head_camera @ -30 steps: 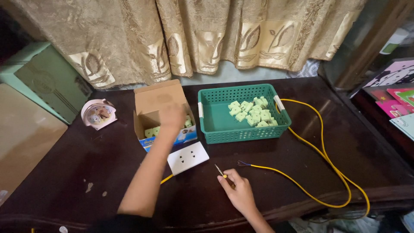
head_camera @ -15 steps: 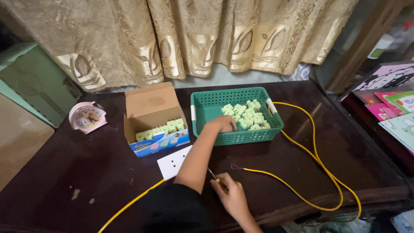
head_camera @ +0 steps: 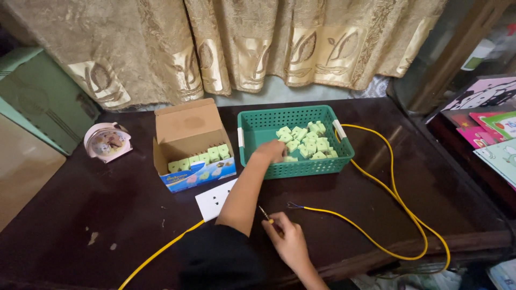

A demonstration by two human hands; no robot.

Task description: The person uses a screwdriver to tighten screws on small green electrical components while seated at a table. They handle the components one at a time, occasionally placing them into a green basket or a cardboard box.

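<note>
A: Where is the left hand (head_camera: 270, 150)?

B: Reaching into the green basket (head_camera: 258, 124), its fingers down among the pale green pieces (head_camera: 304, 143) heaped toward the basket's right side. Whether they grip 1 of them, I cannot tell.

A: And the right hand (head_camera: 290, 244)?

B: Low at the near table edge, fingers pinched together on a small screwdriver (head_camera: 267, 217) whose tip points up and left. The bare end of the yellow cable (head_camera: 376, 182) lies just beside it, apart.

A: What else is around?

B: A white socket plate (head_camera: 213, 199) lies by the left forearm. Behind it stands an open cardboard box (head_camera: 185, 131) holding more green pieces, with a small pink clock (head_camera: 107, 142) farther left on the dark table (head_camera: 80, 215).
</note>
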